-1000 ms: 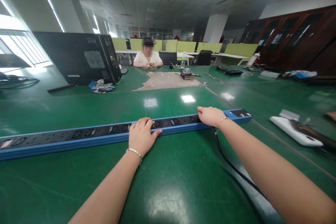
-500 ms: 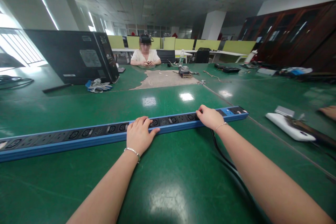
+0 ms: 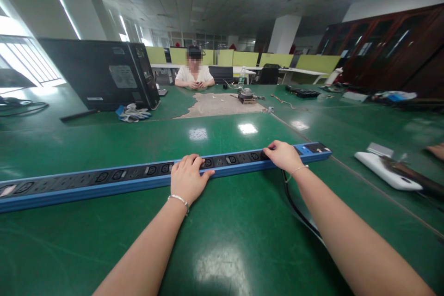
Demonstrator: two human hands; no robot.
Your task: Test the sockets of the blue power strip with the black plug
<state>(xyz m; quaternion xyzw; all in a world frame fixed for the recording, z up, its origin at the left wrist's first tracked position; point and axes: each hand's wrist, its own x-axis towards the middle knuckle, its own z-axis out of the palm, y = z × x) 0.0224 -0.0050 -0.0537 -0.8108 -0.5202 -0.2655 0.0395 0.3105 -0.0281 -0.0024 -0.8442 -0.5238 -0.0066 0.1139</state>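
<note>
A long blue power strip (image 3: 138,180) with black sockets lies across the green table (image 3: 243,222). My left hand (image 3: 189,178) rests over the strip's middle, fingers on its top and thumb along the near side, gripping it. Further right, my right hand (image 3: 282,156) has its thumb and fingers pinched together at the socket face; what they hold, if anything, is hidden by the hand. A black cable (image 3: 294,206) runs from beneath the strip near my right hand and passes under my right forearm.
Ahead, a person (image 3: 194,74) sits across the table. A black computer case (image 3: 104,74) and gloves (image 3: 133,113) are at the back left. A white device (image 3: 385,171) lies right, near another person's hand (image 3: 437,150). A round metal part (image 3: 245,95) sits further back.
The whole scene, hands and strip included, has shifted slightly right in view. Both hands keep their places on the strip.
</note>
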